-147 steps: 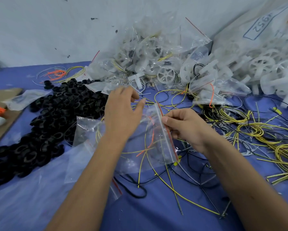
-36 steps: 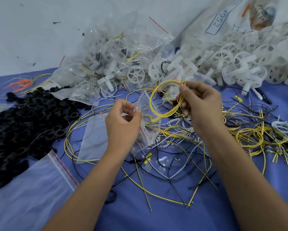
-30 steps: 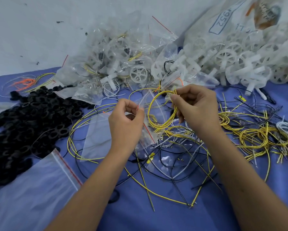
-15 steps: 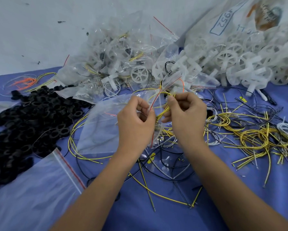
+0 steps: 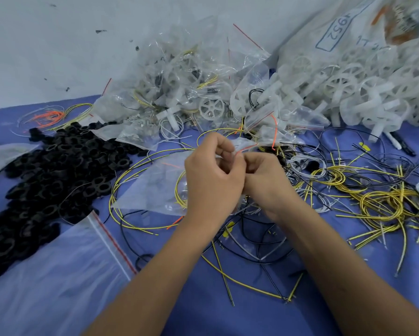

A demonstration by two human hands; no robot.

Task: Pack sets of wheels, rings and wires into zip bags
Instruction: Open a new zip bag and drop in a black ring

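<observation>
From the head view, the left hand (image 5: 212, 180) and the right hand (image 5: 264, 180) met knuckle to knuckle, each pinching the mouth of a clear zip bag (image 5: 155, 190) lifted just above the blue surface (image 5: 252, 316), likely to keep it open around the yellow wire coil (image 5: 180, 195) inside. Black rings (image 5: 58, 170) lay piled left; white wheels (image 5: 349, 88) were heaped behind.

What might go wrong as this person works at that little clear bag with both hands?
The yellow wire coiled inside the zip bag may spring toward the mouth and catch in the seal that the left hand and right hand pinch. Loose wires lie tangled beneath, so lifting the bag might drag some along.
</observation>
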